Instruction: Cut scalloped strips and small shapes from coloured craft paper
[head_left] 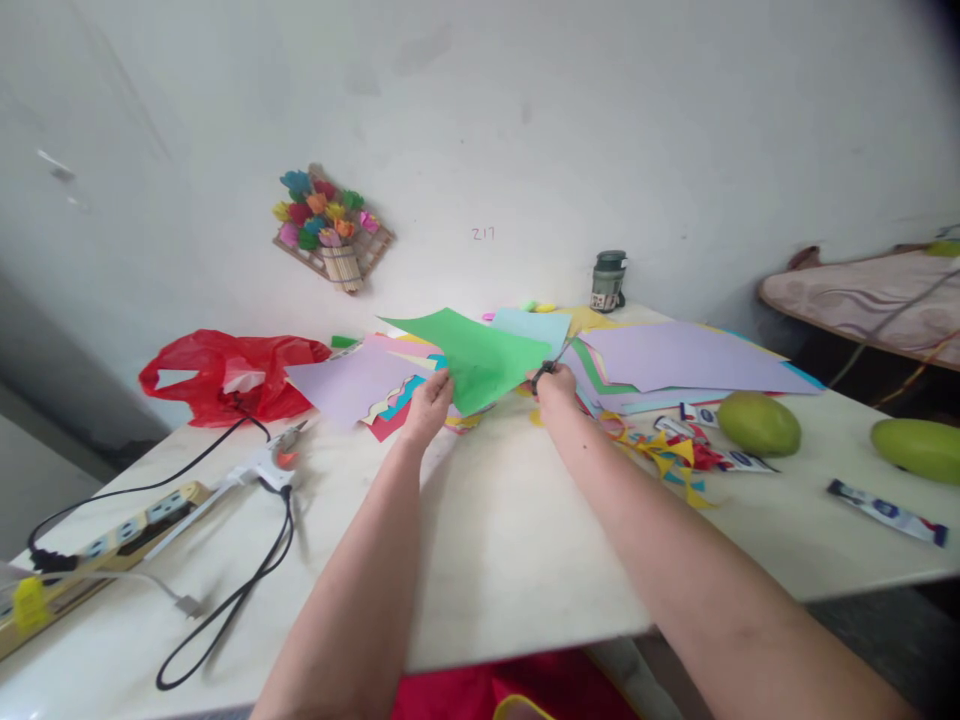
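A green paper sheet (487, 358) is raised above the table, its lower left edge pinched in my left hand (432, 402). My right hand (553, 385) is closed around the dark handles of scissors (543, 374), at the sheet's right corner. The scissors' blades point up and away to the right, beside the green paper. Purple sheets (682, 357) lie in a pile on the right, and another purple sheet (341, 385) lies left of my left hand. A light blue sheet (534, 328) shows behind the green one.
A red plastic bag (232, 375), a power strip (105, 550) and a looped black cable (251, 580) occupy the left. Yellow scraps (675, 458), glue tubes (889, 512) and green fruits (759, 424) lie right. A dark bottle (608, 281) stands by the wall.
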